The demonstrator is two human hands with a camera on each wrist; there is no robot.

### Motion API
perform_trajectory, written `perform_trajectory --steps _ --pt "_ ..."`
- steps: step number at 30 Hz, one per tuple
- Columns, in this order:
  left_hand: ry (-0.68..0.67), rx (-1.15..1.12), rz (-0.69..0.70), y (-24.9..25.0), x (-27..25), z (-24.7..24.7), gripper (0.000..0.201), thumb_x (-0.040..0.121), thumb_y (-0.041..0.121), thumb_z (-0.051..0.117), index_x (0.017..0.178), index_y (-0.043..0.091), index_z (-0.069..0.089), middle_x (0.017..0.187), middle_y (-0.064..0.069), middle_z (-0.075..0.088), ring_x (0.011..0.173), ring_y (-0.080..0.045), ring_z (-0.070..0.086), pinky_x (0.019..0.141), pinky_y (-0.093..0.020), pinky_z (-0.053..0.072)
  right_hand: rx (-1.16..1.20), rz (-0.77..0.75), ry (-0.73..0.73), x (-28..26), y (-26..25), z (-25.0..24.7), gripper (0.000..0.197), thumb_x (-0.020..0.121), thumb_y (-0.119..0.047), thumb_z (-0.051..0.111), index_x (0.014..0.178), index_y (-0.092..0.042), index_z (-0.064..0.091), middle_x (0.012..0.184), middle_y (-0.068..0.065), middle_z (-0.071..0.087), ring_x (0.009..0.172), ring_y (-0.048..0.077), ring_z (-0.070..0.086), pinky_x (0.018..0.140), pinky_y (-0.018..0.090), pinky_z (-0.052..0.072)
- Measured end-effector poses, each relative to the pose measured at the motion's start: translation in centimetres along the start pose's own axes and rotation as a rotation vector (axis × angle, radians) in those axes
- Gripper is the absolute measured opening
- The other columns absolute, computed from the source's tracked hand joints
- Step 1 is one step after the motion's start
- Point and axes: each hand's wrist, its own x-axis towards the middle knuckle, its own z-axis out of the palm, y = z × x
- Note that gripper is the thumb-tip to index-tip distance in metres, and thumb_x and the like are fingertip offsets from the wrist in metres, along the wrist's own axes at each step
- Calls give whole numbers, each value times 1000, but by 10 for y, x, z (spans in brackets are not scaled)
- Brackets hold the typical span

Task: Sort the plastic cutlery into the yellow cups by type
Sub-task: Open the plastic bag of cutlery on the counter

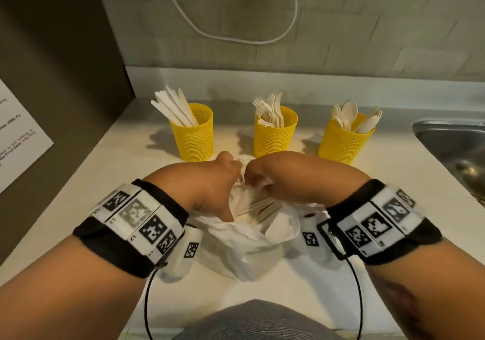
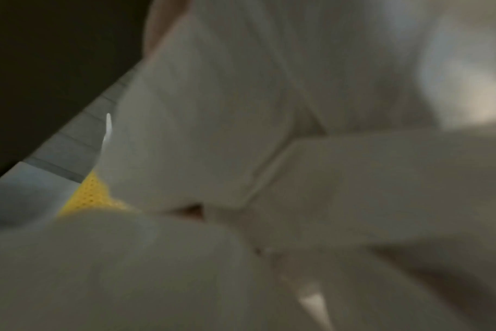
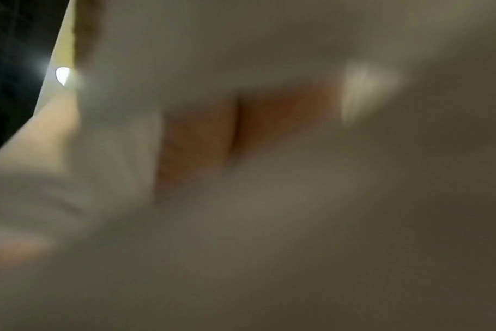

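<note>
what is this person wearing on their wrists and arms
Both forearms are bare, with no sleeves. Each wrist carries a black band topped by white blocks printed with black square-pattern markers; the right wrist's set matches. A white camera pod hangs under each, trailing a thin black cable.

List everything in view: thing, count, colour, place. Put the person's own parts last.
yellow cups: three, yellow mesh, in a row at the back of the counter.
knives: several, white, in the left cup.
forks: several, white, in the middle cup.
spoons: several, white, in the right cup.
plastic bag: one, white, in front of the cups, cutlery inside.
counter: one, pale.
sink: one, steel, at right.
cable: one, white, on the wall.
paper sheet: one, white, at left.
left hand: grips the bag.
right hand: grips the bag.
</note>
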Motion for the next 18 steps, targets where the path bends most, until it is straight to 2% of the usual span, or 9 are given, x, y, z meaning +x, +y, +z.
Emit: perform_trajectory --steps 2,6,8,11,13,15,16,17,18 --pt "-27 62 14 -1 -2 2 96 60 37 87 137 25 32 127 -3 31 95 -26 57 80 -42 54 -31 86 -104 6 3 6 43 86 -17 63 126 -26 50 115 -6 60 99 17 57 81 30 48" --pt "-64 113 -35 -11 -2 6 103 71 20 79 152 27 15 143 -8 22 99 -33 58 83 -45 54 -131 247 -217 5 17 14 63 80 -57 66 133 -35 39 119 -9 59 107 21 56 89 37 43" --pt "-31 127 -60 -17 -2 6 100 78 15 72 155 27 9 147 -7 20 97 -35 59 83 -47 54 -180 319 -249 0 27 19 63 81 -57 63 134 -36 36 119 -11 55 113 21 51 88 38 37" --pt "11 156 -85 -23 -1 6 86 84 4 57 154 30 14 148 -8 21 81 -32 55 73 -46 53 -254 377 -337 -7 29 29 85 80 -43 69 148 -28 20 154 -3 31 140 34 32 100 55 36" --pt "4 224 -108 -22 2 5 84 85 4 56 154 31 16 159 -8 7 107 -36 55 87 -48 51 -263 391 -362 -12 23 29 100 79 -35 74 153 -25 7 160 -1 19 144 37 24 105 61 30" --pt "29 297 -99 -15 -2 -2 82 84 13 62 152 36 22 164 -7 -12 141 -38 30 110 -50 36 -320 359 -299 -18 16 19 92 80 -36 74 152 -24 17 154 2 33 138 34 35 106 55 30" --pt "100 267 -57 -9 -7 -8 75 82 17 66 147 38 34 164 -6 -11 145 -34 20 116 -47 27 -379 312 -230 -20 12 11 81 81 -38 72 148 -24 28 146 2 42 132 31 42 104 49 33" --pt "208 186 21 -3 -11 -15 62 80 19 69 135 37 48 164 -4 1 145 -30 20 116 -41 23 -435 251 -141 -21 9 3 68 83 -39 70 142 -24 40 138 2 49 125 29 48 101 44 36" --pt "330 81 137 5 -15 -21 44 79 19 70 118 34 58 157 -2 22 139 -25 30 112 -35 28 -452 203 -69 -20 6 -5 57 84 -39 68 136 -25 49 132 1 53 119 27 51 98 40 39"
